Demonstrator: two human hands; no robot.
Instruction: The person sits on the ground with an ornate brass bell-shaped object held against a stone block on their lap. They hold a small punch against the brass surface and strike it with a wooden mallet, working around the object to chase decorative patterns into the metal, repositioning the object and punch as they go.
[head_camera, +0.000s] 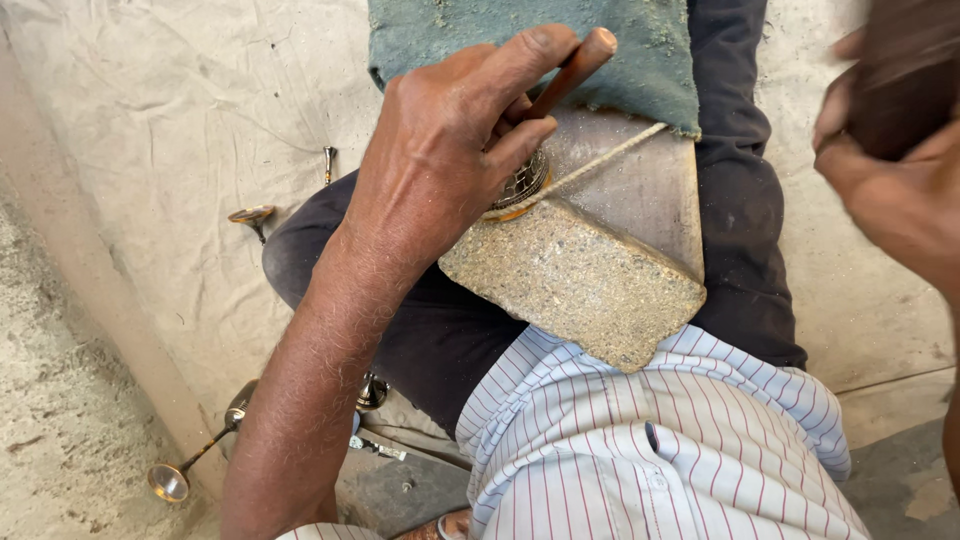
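The small round brass piece (520, 185) sits on the upper edge of the stone block (575, 275) on my lap, and I take it as partly worked: its top shows a fine cross-hatched pattern, but most of it is hidden under my fingers, so I cannot say how much is left bare. Set on it is the punch (570, 70) — a slim brown rod, its long axis running from the piece up and to the right, struck end pointing away from the block, working tip down into the metal. My left hand (450, 150) is clenched round the punch, thumb and forefinger pinching the shaft just above the block. My right hand (890, 150), well to the right of the block and raised, is blurred — it is wrapped round a dark hammer-like thing (900, 80). A green cloth (640, 50) lies beyond the block. Left of it, on the sheet-covered floor (150, 150), lie small brass spoons (250, 215).
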